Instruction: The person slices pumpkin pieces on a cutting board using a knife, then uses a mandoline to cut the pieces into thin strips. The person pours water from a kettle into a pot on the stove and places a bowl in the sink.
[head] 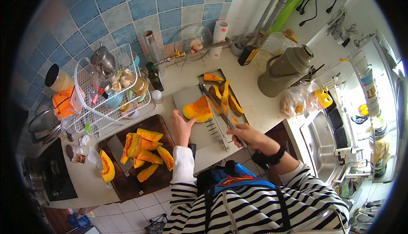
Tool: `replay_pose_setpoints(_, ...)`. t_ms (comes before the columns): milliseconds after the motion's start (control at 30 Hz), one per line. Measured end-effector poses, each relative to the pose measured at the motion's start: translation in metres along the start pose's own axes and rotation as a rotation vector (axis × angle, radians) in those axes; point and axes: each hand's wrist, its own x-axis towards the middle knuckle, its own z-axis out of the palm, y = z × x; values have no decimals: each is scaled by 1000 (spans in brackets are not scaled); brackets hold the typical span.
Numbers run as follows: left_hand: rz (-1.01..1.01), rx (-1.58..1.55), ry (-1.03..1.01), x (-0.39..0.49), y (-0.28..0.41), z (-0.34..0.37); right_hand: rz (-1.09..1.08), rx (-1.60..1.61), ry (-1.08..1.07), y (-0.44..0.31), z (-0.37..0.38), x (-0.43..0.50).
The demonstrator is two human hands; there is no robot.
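Note:
My right hand [248, 136] grips the handle of a long hinged slicer blade [220, 111], raised at a slant over the right edge of a grey cutting base [194, 132]. A large pumpkin piece [198, 109] lies on that base, left of the blade. Beside its lower left side is my left hand [182, 126], fingers spread and holding nothing. Right of the blade, a dark-rimmed tray [239, 101] holds several pumpkin slices [235, 104]. More pumpkin wedges [149, 156] lie on a dark brown board [127, 191] at left, with one wedge [106, 166] at its left edge.
A white wire rack [95, 114] with a metal pot and garlic stands at the back left. A salt shaker [157, 96] and a dark bottle [155, 78] are near it. A large thermos flask [282, 71] stands at right, before the steel sink [322, 141]. A stove [57, 173] is far left.

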Motion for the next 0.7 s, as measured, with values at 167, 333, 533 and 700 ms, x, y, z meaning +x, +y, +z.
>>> replay_pose_setpoints(167, 289, -29, -22, 20, 1, 24, -50, 205, -107, -62, -1, -19)
replay_pose_setpoints(333, 374, -29, 37, 12, 10, 35, -11, 209, -104, -83, 1, -21)
replay_pose_setpoints(533, 404, 41, -86, 9, 19, 19, -28, 207, -160, -111, -2, -17)
replay_pose_setpoints(700, 386, 54, -113, 19, 28, 27, 33, 207, -172, -98, -2, -11)
